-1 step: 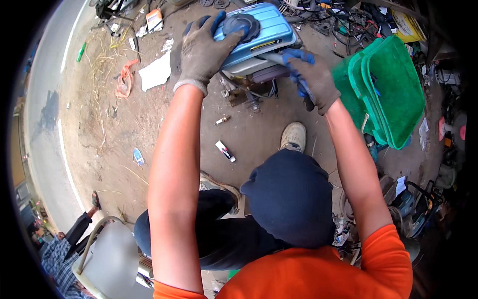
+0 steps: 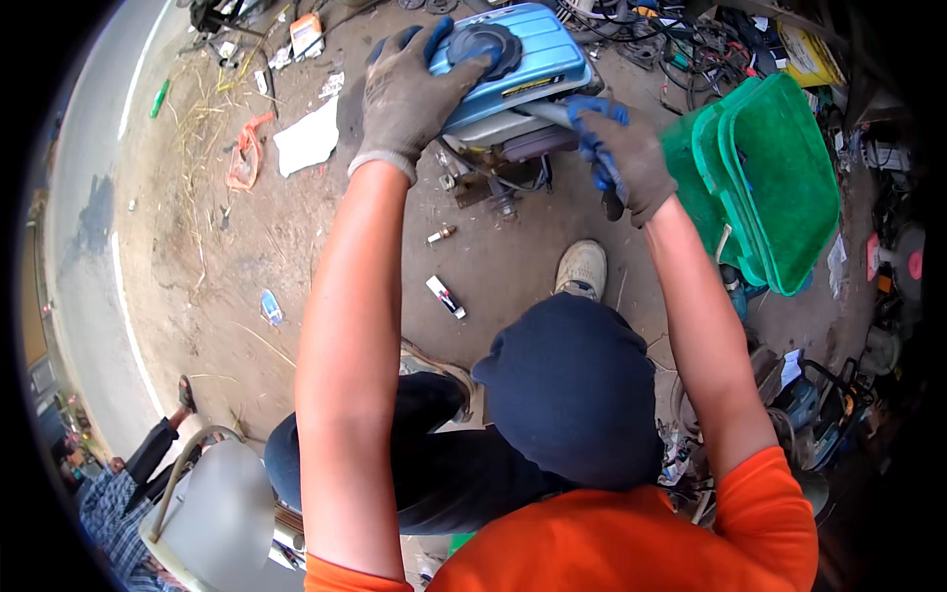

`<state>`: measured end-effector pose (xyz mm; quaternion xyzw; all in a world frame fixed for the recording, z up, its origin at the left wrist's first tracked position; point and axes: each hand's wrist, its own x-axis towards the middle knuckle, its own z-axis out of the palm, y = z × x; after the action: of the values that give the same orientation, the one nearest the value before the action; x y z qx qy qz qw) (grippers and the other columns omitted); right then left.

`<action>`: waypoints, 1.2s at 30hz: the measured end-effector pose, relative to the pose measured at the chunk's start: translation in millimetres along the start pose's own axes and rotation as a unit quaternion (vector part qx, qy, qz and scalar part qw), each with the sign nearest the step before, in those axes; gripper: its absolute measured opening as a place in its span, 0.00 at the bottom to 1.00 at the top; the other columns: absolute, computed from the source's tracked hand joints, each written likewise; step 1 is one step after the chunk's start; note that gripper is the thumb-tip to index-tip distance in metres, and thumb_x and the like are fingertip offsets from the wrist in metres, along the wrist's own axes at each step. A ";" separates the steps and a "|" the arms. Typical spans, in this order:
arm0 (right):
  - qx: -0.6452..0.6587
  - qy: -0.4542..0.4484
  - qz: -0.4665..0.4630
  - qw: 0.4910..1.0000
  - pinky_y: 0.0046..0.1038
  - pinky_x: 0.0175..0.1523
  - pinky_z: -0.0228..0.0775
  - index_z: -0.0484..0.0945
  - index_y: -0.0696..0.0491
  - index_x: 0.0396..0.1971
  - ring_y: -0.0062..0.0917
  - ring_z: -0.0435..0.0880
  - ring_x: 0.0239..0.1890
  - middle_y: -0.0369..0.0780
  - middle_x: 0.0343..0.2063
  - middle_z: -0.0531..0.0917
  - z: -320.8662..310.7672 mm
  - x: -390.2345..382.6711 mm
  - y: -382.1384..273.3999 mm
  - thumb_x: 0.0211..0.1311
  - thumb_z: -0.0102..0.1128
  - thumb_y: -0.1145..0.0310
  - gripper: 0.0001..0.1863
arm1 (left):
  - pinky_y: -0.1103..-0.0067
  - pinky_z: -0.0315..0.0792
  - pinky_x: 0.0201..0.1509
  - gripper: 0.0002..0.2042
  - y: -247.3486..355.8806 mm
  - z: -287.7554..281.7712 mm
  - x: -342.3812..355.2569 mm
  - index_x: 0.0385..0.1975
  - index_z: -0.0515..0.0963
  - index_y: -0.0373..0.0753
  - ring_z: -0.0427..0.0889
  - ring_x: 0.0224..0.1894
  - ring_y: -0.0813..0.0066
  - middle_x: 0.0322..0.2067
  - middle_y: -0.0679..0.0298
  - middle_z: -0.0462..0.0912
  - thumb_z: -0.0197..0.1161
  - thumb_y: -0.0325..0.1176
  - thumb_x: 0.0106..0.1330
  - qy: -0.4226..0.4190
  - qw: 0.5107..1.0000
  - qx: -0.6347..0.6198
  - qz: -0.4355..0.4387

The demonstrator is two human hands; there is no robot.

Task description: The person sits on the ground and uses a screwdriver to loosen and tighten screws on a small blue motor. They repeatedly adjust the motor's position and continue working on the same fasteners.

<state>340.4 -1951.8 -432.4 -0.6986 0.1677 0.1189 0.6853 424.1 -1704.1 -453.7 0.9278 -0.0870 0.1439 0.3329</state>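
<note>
1. Small box [image 2: 446,296], white and black, on the ground [image 2: 528,286].
2. Metal plug [image 2: 442,234], on the ground just beyond the box.
3. Green bin [image 2: 804,178], beside the right hand [image 2: 621,158].
4. Same hand, gloved: fingers closed around a grey bar [image 2: 543,112].
5. Engine [image 2: 533,146], beyond the plug, under a blue tank [image 2: 543,64].
6. Left hand [image 2: 409,99], gloved: fingers spread over the tank, touching its black cap [image 2: 501,44].

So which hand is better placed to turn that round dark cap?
Probably the left hand: it lies against the dark cap on the blue tank. The curled right hand is away from the cap.
</note>
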 end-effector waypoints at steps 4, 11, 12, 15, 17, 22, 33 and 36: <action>0.079 0.041 0.035 0.995 0.21 0.15 0.56 0.84 0.54 0.37 0.16 0.68 0.13 0.34 0.20 0.79 7.1 1.1 2.7 0.64 0.69 0.57 0.14 | 0.64 0.69 0.70 0.33 19.6 -8.3 -3.4 0.64 0.80 0.51 0.77 0.65 0.51 0.64 0.49 0.76 0.69 0.59 0.59 -0.013 0.999 0.019 -0.048; 0.004 0.034 0.019 0.999 0.22 0.16 0.59 0.83 0.55 0.38 0.16 0.68 0.13 0.34 0.20 0.78 8.7 1.5 -4.1 0.66 0.68 0.55 0.16 | 0.64 0.68 0.72 0.35 4.6 0.4 1.3 0.64 0.79 0.51 0.74 0.66 0.50 0.65 0.51 0.76 0.69 0.63 0.59 -0.001 0.999 0.022 -0.038; -0.034 0.037 0.008 0.999 0.21 0.16 0.59 0.82 0.54 0.38 0.16 0.68 0.12 0.34 0.20 0.77 8.7 0.2 -9.2 0.67 0.67 0.56 0.16 | 0.64 0.68 0.72 0.35 3.4 0.0 2.6 0.64 0.79 0.51 0.75 0.66 0.50 0.64 0.51 0.76 0.69 0.63 0.59 0.000 0.999 0.024 -0.035; -0.058 0.030 0.004 0.998 0.20 0.17 0.60 0.82 0.55 0.40 0.15 0.68 0.13 0.33 0.20 0.77 8.1 -5.6 -6.9 0.68 0.67 0.56 0.15 | 0.63 0.69 0.71 0.36 2.8 -3.4 0.5 0.65 0.78 0.51 0.73 0.68 0.52 0.66 0.56 0.75 0.69 0.64 0.58 -0.018 0.998 0.002 -0.053; -0.080 0.037 -0.037 0.995 0.21 0.18 0.62 0.84 0.55 0.42 0.15 0.71 0.15 0.32 0.20 0.77 7.6 -3.9 -1.1 0.67 0.67 0.56 0.17 | 0.65 0.69 0.71 0.34 6.2 -1.4 0.2 0.64 0.80 0.51 0.75 0.66 0.51 0.65 0.57 0.77 0.69 0.63 0.60 -0.013 0.998 0.010 -0.056; -0.189 0.010 -0.111 0.976 0.20 0.20 0.65 0.86 0.55 0.49 0.13 0.73 0.17 0.30 0.20 0.77 -17.6 4.1 0.4 0.66 0.68 0.56 0.20 | 0.64 0.69 0.71 0.34 8.0 -5.5 0.1 0.64 0.79 0.53 0.75 0.67 0.52 0.66 0.57 0.76 0.69 0.64 0.59 -0.016 0.998 0.007 -0.063; -0.407 -0.037 -0.293 0.864 0.29 0.36 0.75 0.84 0.50 0.56 0.26 0.85 0.32 0.40 0.35 0.88 -22.4 -8.7 -10.7 0.65 0.68 0.64 0.20 | 0.63 0.70 0.71 0.35 7.9 -3.0 -1.5 0.64 0.79 0.55 0.77 0.66 0.54 0.65 0.58 0.76 0.70 0.64 0.58 -0.012 0.997 0.001 -0.077; -0.562 -0.090 -0.458 0.683 0.34 0.43 0.77 0.82 0.46 0.60 0.34 0.86 0.42 0.41 0.43 0.86 -34.7 17.5 -14.6 0.63 0.70 0.65 0.24 | 0.63 0.70 0.71 0.34 8.2 -1.9 -0.9 0.63 0.80 0.55 0.77 0.65 0.53 0.65 0.57 0.76 0.70 0.64 0.58 -0.006 0.997 0.001 -0.073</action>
<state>360.1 -1987.6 -424.9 -0.9283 -0.3337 -0.0753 0.1454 420.8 -1709.1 -447.7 0.9330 -0.0210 0.1143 0.3407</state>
